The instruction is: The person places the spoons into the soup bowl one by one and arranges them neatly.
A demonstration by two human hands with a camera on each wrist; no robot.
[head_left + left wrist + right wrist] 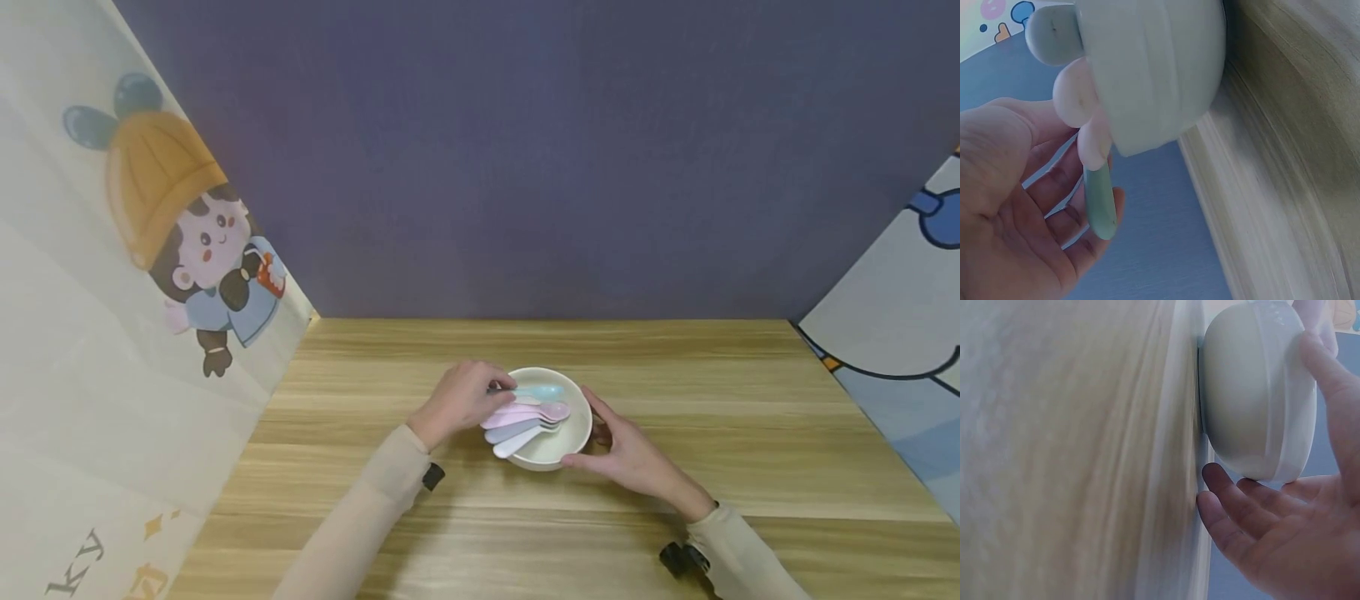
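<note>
A round cream bowl [577, 433] stands on the wooden table, with several small spoons fanned out inside, handles over its left rim. Among them are a teal spoon [551, 392], pink spoons [557, 411], a grey spoon [512, 432] and a white spoon [513, 444]. My left hand [463, 396] pinches the teal spoon's handle [1100, 206] at the bowl's far left, its thumb partly hidden behind a pink handle [1075, 94] in the left wrist view. On the opposite side my right hand [630, 450] holds the bowl, thumb at the near rim and fingers around the right wall.
The wood-grain table [675, 367] reaches back to a dark blue-grey panel [540, 167]. A pale panel with a cartoon child [210, 242] borders it on the left, and another printed panel [885, 292] on the right. Black straps with small devices [678, 558] are on the wrists.
</note>
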